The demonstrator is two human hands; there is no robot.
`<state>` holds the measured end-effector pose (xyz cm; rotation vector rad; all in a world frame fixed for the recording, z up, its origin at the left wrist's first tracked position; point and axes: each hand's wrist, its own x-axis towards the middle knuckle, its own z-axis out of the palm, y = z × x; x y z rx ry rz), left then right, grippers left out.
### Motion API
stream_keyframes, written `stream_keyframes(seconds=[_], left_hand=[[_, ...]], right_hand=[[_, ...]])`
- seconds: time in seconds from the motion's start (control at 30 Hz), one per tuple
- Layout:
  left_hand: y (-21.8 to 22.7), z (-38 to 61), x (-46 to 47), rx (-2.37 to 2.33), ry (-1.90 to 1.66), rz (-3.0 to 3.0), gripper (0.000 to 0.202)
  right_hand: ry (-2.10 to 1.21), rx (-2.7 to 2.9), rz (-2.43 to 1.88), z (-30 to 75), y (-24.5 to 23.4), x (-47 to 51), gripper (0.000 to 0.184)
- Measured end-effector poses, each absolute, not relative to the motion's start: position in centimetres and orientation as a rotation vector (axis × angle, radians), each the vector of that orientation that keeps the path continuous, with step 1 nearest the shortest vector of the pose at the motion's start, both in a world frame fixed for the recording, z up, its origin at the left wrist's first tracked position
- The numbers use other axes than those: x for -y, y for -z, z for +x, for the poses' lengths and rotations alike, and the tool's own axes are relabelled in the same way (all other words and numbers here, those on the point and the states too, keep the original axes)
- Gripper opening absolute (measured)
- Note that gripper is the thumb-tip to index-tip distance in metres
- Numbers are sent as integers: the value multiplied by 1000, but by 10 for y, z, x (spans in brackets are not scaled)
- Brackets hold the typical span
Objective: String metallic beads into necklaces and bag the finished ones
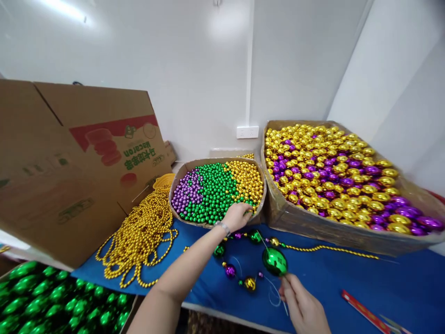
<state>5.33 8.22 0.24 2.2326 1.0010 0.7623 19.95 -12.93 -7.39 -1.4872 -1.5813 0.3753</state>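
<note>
My left hand (238,215), with a bracelet at the wrist, reaches over the near rim of a box of small beads (212,188). Its fingers are bent down among green and gold beads; whether a bead is between them is hidden. My right hand (301,301) pinches the lower end of a large shiny green oval bead (274,261). A thin needle or line sticks out above this bead, and pale thread (274,297) loops below it. On the blue cloth between my hands lies a partly strung bead garland (230,270) with purple, green and gold balls.
A large box of gold and purple oval beads (333,181) stands right. Gold bead strands (142,236) are heaped left beside a tall carton (79,162). Big green beads (52,301) fill a box lower left. A red strip (365,311) lies on the blue cloth (392,285).
</note>
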Motion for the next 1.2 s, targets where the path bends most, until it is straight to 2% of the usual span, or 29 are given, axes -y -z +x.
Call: stream_keyframes(seconds=[0.07, 0.23, 0.53, 0.63, 0.73, 0.83, 0.97, 1.2], left_hand=[[3, 64, -102, -959, -629, 2286, 13], [12, 68, -112, -901, -457, 2359, 18], [9, 51, -112, -849, -545, 2174, 19], [11, 52, -105, -869, -685, 2015, 13], [14, 50, -85, -859, -815, 1843, 27], [16, 45, -58, -736, -891, 1422, 34], [15, 40, -31, -576, -883, 859, 30], [11, 43, -15, -579, -907, 712, 26]], right_hand=[[-393, 1569, -1494, 202, 77, 131, 24], [-403, 1549, -1520, 203, 83, 133, 24], [-386, 1568, -1498, 202, 88, 129, 23], [-332, 1576, -1505, 203, 85, 130, 22], [-279, 1600, -1505, 205, 80, 132, 21], [-213, 1635, -1518, 208, 76, 132, 21], [-26, 1687, -1496, 208, 76, 130, 24], [164, 1746, -1463, 207, 78, 130, 25]])
